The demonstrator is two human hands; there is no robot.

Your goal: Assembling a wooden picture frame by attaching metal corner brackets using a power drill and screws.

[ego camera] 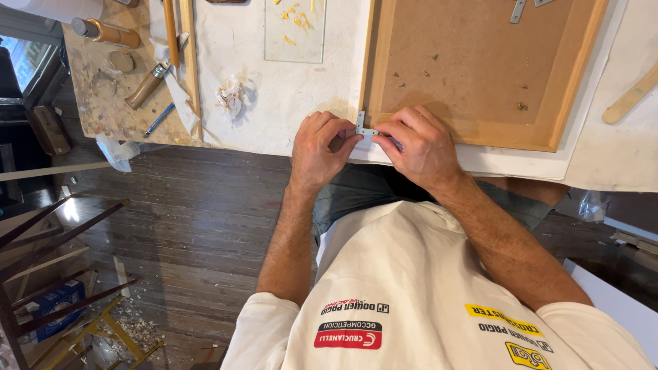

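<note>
A small grey metal corner bracket [361,127] lies on the near-left corner of a wooden picture frame [473,130] with a brown backing board, face down on the white-covered table [274,103]. My left hand [319,151] pinches the bracket from the left, thumb and fingers curled on it. My right hand [421,145] grips it from the right, fingers pressed on the frame's lower rail. Whether a small tool sits under my right fingers cannot be told.
A crumpled white tissue [231,96] and a glass pane [295,31] with yellow bits lie farther back. A paint-stained board [103,89] at left carries a wooden-handled tool [145,85], a blue pen [159,119] and a bottle [106,31]. Another bracket [518,10] rests on the backing. Dark wood floor lies below.
</note>
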